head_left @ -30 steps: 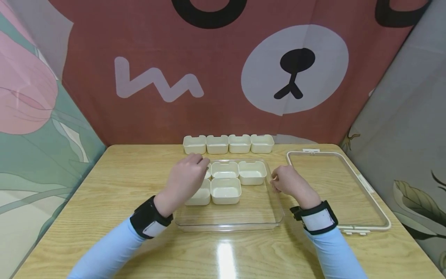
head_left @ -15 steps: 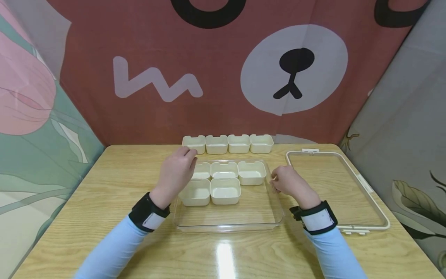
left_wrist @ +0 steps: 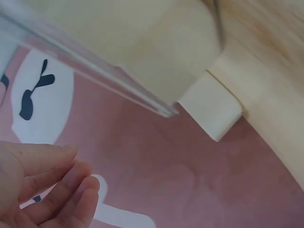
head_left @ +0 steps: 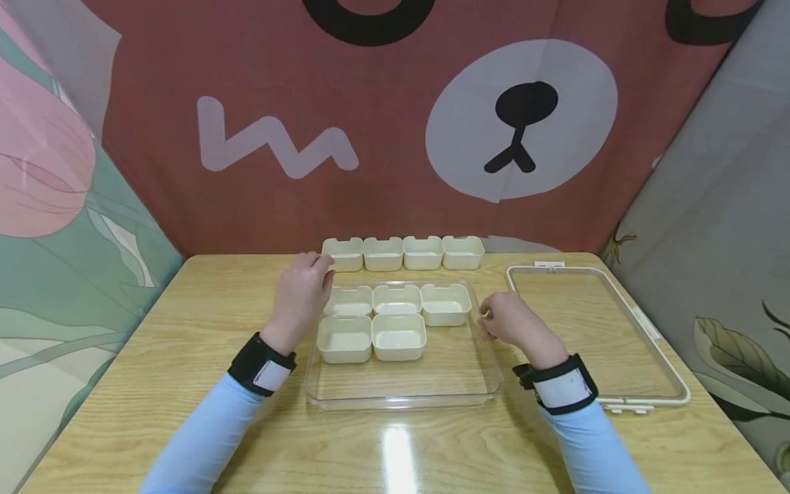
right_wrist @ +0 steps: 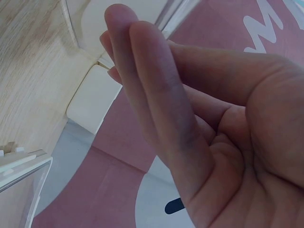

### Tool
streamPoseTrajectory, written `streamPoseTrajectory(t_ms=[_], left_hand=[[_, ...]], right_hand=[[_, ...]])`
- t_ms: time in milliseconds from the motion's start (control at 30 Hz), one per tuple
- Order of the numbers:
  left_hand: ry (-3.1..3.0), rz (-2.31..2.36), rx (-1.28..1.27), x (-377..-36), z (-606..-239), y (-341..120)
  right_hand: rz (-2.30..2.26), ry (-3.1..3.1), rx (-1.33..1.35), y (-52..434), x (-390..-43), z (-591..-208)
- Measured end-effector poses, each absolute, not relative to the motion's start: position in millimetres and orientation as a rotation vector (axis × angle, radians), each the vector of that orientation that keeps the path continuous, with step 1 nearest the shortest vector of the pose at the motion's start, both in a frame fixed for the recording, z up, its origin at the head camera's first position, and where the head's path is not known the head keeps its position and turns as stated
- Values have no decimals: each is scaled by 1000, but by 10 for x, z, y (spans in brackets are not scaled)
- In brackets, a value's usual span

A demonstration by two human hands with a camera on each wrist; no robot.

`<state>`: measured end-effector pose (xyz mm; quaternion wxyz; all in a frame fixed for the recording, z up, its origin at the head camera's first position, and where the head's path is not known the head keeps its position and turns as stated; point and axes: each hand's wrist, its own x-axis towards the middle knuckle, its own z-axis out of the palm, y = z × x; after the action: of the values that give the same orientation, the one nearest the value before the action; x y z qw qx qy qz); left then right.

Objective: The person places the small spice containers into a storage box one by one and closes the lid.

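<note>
Fingers loosely bent and holding nothing, our left hand [head_left: 299, 293] hovers by the back left corner of the tray [head_left: 407, 402], just beside the leftmost cup [head_left: 345, 258] in a row of four cups [head_left: 423, 258]; whether our fingertips touch it, we cannot tell. Our right hand [head_left: 520, 326], its fingers fairly straight, is at the tray's right wall, probably to steady it, though we cannot make out the contact. Inside the tray, five cups [head_left: 398, 339] sit upright, three along its back edge and two in front from its left edge, packed side by side, we judge, to save room. The outside row lines the back edge of the table [head_left: 123, 329], likely to stay within our reach. Near the table's right edge lies the lid [head_left: 599, 333], presumably kept apart to leave the tray uncovered for us. As for looks, we see glossy cream cups with rounded corners, those outside each dipping at the far rim; the tray is clear and shallow, the lid a see-through panel in a white frame with clips.
</note>
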<state>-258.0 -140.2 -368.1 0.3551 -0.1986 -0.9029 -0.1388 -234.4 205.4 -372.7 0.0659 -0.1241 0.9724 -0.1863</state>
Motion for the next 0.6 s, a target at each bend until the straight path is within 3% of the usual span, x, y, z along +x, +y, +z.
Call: streamPoseTrajectory(t_ms=[600], left_hand=[[-2424, -393, -465, -2894, -3898, -1523]], right_hand=[[-565, 2939, -371, 2048, -2342, -3728]])
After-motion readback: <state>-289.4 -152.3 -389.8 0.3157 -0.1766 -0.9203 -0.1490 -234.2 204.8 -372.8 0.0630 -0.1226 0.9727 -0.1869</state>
